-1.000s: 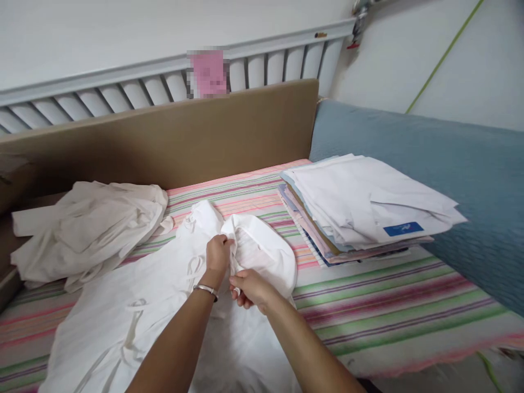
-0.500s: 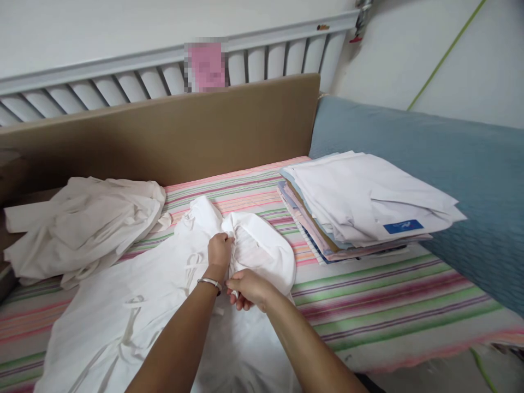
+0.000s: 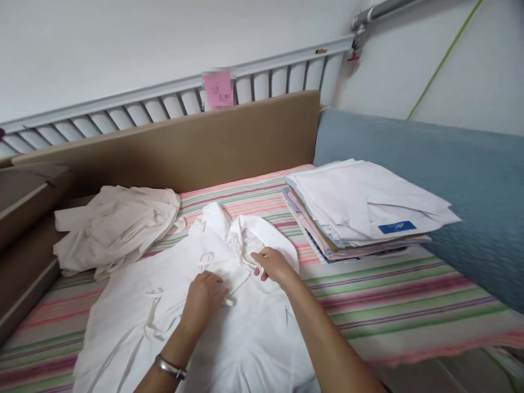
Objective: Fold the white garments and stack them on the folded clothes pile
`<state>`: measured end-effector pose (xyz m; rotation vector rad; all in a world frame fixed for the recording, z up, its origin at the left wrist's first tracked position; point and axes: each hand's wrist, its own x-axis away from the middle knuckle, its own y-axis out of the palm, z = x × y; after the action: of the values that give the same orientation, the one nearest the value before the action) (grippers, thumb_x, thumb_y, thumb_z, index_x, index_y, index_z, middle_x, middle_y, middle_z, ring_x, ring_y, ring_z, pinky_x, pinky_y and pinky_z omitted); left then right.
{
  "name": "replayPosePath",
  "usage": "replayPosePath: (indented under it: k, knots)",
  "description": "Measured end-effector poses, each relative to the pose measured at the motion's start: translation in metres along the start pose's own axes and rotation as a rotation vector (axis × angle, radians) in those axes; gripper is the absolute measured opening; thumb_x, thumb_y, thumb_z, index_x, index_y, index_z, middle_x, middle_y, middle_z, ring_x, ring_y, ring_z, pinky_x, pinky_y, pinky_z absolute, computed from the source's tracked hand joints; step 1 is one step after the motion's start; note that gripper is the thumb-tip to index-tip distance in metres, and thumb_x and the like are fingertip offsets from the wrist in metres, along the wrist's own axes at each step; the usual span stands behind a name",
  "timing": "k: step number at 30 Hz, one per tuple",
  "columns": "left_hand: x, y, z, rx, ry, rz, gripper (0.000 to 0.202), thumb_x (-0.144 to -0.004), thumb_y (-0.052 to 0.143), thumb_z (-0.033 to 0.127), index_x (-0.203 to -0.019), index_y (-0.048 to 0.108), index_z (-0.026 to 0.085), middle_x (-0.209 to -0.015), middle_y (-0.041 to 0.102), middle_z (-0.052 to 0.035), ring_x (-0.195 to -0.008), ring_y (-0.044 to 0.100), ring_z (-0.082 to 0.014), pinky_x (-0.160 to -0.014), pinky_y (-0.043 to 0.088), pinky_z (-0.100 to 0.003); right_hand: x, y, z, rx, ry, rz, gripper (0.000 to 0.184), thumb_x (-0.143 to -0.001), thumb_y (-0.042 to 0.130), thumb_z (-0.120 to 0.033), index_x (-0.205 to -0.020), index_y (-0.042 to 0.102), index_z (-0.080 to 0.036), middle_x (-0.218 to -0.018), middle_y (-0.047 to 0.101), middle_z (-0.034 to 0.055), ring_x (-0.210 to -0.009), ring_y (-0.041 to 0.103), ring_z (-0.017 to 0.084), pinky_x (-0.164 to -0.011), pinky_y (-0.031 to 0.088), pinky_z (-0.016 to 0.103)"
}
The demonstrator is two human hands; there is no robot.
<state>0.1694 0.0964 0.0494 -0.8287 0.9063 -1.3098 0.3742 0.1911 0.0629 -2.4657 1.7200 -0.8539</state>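
Note:
A white gown [image 3: 254,333] with several cloth ties lies spread over the striped cover, its hood-like upper part [image 3: 274,232] bunched at the far end. My right hand [image 3: 272,266] pinches the gathered edge of this gown between thumb and fingers. Lower and to the left, my left hand [image 3: 204,297] rests on the gown with its fingers loosely extended, beside a short tie; a silver bracelet [image 3: 170,367] circles that wrist. What lies under the left fingertips is hidden.
A crumpled off-white cloth pile [image 3: 123,226] lies at left. At right stands a stack of folded garments [image 3: 368,202], a blue label on top. A brown board [image 3: 204,147] borders the back, a blue padded surface [image 3: 409,147] the right. Striped cover [image 3: 401,305] lies underneath.
My left hand has let go of the gathered edge and drawn back toward me and left. My right hand has moved up and right along the gown. The view has shifted.

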Motion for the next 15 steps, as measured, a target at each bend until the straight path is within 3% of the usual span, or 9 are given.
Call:
replayPosePath:
  k: [3,7,10,15]
  knots:
    - [0.000,0.004,0.019,-0.059,0.039,0.027,0.024,-0.078,0.051,0.038,-0.087,0.064,0.019,-0.090,0.062,-0.0062,-0.087,0.054,-0.0198,-0.080,0.038,-0.033,-0.003,0.003,0.003,0.166,-0.047,0.178,0.025,-0.080,0.049,-0.039,-0.094,0.056,-0.019,-0.071,0.067,0.0010,-0.050,0.058,0.011,-0.051,0.037,0.022]
    - [-0.002,0.011,0.043,-0.212,0.032,-0.003,0.014,-0.078,0.052,0.027,-0.079,0.064,0.020,-0.086,0.062,-0.0050,-0.087,0.053,-0.0203,-0.074,0.034,-0.033,0.004,0.012,0.001,0.459,-0.346,0.445,0.022,-0.079,0.053,-0.032,-0.097,0.063,-0.024,-0.092,0.065,0.0039,-0.086,0.057,0.017,-0.073,0.038,0.026]
    - [0.000,0.009,0.046,-0.290,0.045,-0.024,0.019,-0.081,0.045,0.020,-0.075,0.063,0.019,-0.081,0.061,-0.0044,-0.083,0.053,-0.0191,-0.072,0.032,-0.032,0.009,0.031,0.002,0.619,-0.505,0.404,0.020,-0.076,0.058,-0.034,-0.092,0.066,-0.025,-0.092,0.064,0.0043,-0.093,0.051,0.020,-0.080,0.034,0.028]
    - [0.009,-0.004,0.033,-0.366,0.081,-0.006,0.025,-0.085,0.039,0.018,-0.075,0.061,0.020,-0.076,0.061,-0.0034,-0.078,0.053,-0.0179,-0.074,0.029,-0.033,0.003,0.050,0.009,0.719,-0.475,0.334,0.013,-0.078,0.056,-0.030,-0.084,0.066,-0.024,-0.089,0.062,0.0039,-0.089,0.051,0.019,-0.073,0.032,0.027]
